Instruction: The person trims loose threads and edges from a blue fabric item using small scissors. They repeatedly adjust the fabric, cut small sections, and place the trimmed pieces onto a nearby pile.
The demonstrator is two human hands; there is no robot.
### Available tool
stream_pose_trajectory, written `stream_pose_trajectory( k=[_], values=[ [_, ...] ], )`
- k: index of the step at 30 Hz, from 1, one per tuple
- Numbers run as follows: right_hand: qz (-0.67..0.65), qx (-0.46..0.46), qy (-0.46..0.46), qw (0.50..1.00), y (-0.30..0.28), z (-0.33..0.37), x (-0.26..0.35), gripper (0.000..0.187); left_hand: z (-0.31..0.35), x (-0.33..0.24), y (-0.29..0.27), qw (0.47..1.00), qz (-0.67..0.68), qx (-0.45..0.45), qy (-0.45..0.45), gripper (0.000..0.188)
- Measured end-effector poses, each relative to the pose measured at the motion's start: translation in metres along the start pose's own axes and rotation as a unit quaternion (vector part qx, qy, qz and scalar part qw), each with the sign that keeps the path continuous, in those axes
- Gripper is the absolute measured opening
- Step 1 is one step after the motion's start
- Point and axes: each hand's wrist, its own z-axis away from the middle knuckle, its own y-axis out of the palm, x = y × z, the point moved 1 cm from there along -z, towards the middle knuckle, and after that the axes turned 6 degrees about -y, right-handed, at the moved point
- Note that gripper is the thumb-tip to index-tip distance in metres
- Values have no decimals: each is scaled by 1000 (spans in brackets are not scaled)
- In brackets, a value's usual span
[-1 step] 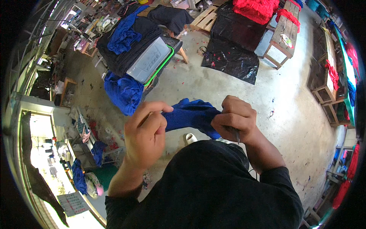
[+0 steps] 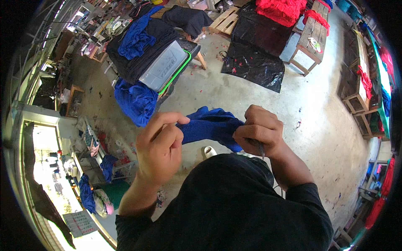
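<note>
A piece of blue knitted cloth (image 2: 205, 129) is stretched between my two hands above the floor. My left hand (image 2: 161, 146) is closed, pinching the cloth's left edge between thumb and forefinger. On the other side, my right hand (image 2: 260, 129) is closed in a fist around the right end. A thin dark pointed tool (image 2: 261, 149) sticks out from below the right fist; its kind is hidden by the fingers. Part of the cloth hangs down beside the right hand.
Ahead to the left, a table bears dark cloth (image 2: 121, 62), a grey plastic bin (image 2: 164, 66) and blue garments (image 2: 136, 42). More blue cloth (image 2: 136, 102) hangs beside it. A black sheet (image 2: 255, 62), red cloth (image 2: 280, 11) and a wooden bench (image 2: 310, 39) lie farther off.
My right hand has shifted very slightly to the right, with the dark tool tilting a little. The cloth stays stretched between both hands.
</note>
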Motion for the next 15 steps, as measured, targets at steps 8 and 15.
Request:
stream_pose_trajectory(
  k=[8,15],
  values=[
    [-3,-22,113,993,-13,-10,-10,16,-5,-4,-4,977,75,102,-169,7],
    [-209,-2,420,883,-13,9,-19,20,0,30,-5,885,249,293,-264,19]
  ],
)
